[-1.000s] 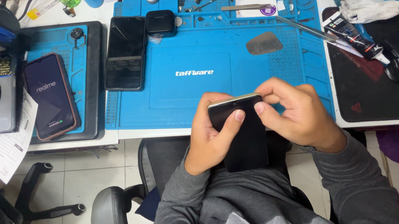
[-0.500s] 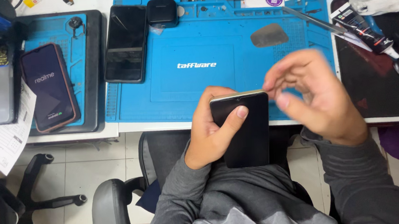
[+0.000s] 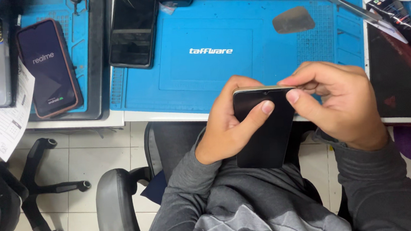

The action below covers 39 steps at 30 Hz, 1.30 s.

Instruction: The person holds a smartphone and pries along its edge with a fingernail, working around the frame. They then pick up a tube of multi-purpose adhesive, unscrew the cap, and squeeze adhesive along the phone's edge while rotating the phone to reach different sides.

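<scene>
I hold a black smartphone point(image 3: 265, 135) upright over my lap, its dark screen facing me. My left hand point(image 3: 230, 123) grips its left side, thumb lying across the upper screen. My right hand point(image 3: 337, 104) pinches the phone's top right corner with thumb and fingertips. Both hands hover at the near edge of the blue work mat point(image 3: 212, 71).
On the mat lie a second dark phone point(image 3: 133, 31), a grey oval pad point(image 3: 294, 20) and long tweezers point(image 3: 347, 6). A lit phone in a reddish case point(image 3: 48, 68) rests on a smaller blue mat at left. A black tube point(image 3: 398, 15) lies right. Paper sheet point(image 3: 1, 122) hangs left; chair armrest point(image 3: 113, 204) below.
My right hand, lifted away from the phone half a second ago, has come back down onto its top right corner. The left hand keeps its grip.
</scene>
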Available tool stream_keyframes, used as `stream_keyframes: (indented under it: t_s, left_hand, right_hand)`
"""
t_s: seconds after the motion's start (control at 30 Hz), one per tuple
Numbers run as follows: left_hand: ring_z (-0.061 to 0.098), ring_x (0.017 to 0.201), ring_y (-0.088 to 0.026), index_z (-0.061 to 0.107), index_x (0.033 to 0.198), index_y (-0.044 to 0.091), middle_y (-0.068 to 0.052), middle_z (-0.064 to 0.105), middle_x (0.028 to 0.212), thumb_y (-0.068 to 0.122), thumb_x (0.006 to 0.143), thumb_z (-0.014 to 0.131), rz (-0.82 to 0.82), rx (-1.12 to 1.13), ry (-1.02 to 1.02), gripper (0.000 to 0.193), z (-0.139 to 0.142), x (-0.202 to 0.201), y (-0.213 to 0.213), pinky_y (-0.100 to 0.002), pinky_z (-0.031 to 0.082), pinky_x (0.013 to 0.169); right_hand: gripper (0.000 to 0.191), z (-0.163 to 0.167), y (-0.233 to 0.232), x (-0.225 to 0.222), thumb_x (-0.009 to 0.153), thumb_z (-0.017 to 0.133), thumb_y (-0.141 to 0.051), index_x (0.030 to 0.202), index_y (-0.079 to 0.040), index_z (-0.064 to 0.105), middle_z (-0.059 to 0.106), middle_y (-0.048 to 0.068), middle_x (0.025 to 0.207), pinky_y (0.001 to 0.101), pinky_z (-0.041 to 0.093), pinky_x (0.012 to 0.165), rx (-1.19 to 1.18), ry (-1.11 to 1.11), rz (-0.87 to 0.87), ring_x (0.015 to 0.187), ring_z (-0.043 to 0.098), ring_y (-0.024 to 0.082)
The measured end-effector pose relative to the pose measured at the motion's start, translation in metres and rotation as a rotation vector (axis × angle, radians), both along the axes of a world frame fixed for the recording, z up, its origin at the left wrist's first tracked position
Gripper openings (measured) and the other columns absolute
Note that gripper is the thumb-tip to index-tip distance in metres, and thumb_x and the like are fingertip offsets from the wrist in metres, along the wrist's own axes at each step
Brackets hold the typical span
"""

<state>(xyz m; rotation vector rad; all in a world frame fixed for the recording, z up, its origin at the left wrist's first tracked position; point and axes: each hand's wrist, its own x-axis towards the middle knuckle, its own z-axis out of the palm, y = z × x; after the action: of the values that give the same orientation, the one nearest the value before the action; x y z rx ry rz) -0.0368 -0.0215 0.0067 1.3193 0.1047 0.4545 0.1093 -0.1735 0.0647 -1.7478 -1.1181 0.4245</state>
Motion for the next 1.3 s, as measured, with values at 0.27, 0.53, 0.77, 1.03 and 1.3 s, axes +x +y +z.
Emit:
stream_keyframes:
  t_s: [0.27, 0.53, 0.77, 1.03, 1.3]
  left_hand:
    - [0.061, 0.101, -0.008, 0.057, 0.119, 0.005, -0.002, 0.066, 0.101, 0.018, 0.104, 0.071, -0.020, 0.074, 0.053, 0.025, 0.002, 0.001, 0.001, -0.026, 0.052, 0.092]
    - [0.063, 0.103, -0.009, 0.055, 0.120, 0.003, -0.005, 0.069, 0.108, 0.019, 0.104, 0.068, -0.050, 0.120, 0.082, 0.026, 0.002, 0.008, -0.003, -0.027, 0.053, 0.093]
    - [0.061, 0.107, -0.009, 0.056, 0.122, 0.002, -0.005, 0.067, 0.112, 0.016, 0.105, 0.067, -0.056, 0.056, 0.051, 0.025, -0.001, 0.008, 0.001, -0.027, 0.052, 0.097]
    - [0.061, 0.105, -0.009, 0.056, 0.122, 0.002, -0.004, 0.066, 0.111, 0.018, 0.106, 0.064, -0.054, -0.007, 0.062, 0.024, -0.003, 0.007, 0.003, -0.027, 0.052, 0.095]
    - [0.059, 0.106, -0.009, 0.056, 0.122, 0.003, -0.004, 0.065, 0.111, 0.017, 0.106, 0.065, -0.049, 0.020, 0.041, 0.023, -0.010, 0.008, -0.001, -0.027, 0.050, 0.096]
  right_hand:
    - [0.008, -0.006, 0.000, 0.006, 0.094, 0.065, 0.003, 0.098, 0.001, 0.059, 0.064, 0.004, 0.091, 0.0224, 0.051, 0.074, -0.019, 0.247, 0.076, 0.082, 0.060, 0.007]
    - [0.018, -0.008, 0.007, 0.009, 0.091, 0.069, 0.002, 0.090, -0.004, 0.052, 0.060, 0.000, 0.086, 0.0225, 0.046, 0.069, -0.073, 0.310, 0.072, 0.079, 0.055, 0.005]
    - [0.014, 0.002, 0.011, 0.006, 0.090, 0.072, -0.002, 0.091, -0.002, 0.058, 0.065, 0.000, 0.084, 0.0226, 0.049, 0.066, -0.114, 0.180, 0.054, 0.076, 0.060, 0.006]
    - [0.011, -0.006, 0.006, 0.011, 0.092, 0.067, -0.002, 0.099, -0.001, 0.058, 0.065, 0.003, 0.094, 0.0249, 0.051, 0.078, -0.094, 0.200, 0.106, 0.087, 0.060, 0.009]
    - [0.013, -0.004, 0.006, 0.013, 0.094, 0.071, -0.006, 0.101, -0.002, 0.060, 0.069, 0.002, 0.090, 0.0214, 0.051, 0.076, -0.131, 0.142, 0.119, 0.089, 0.065, 0.007]
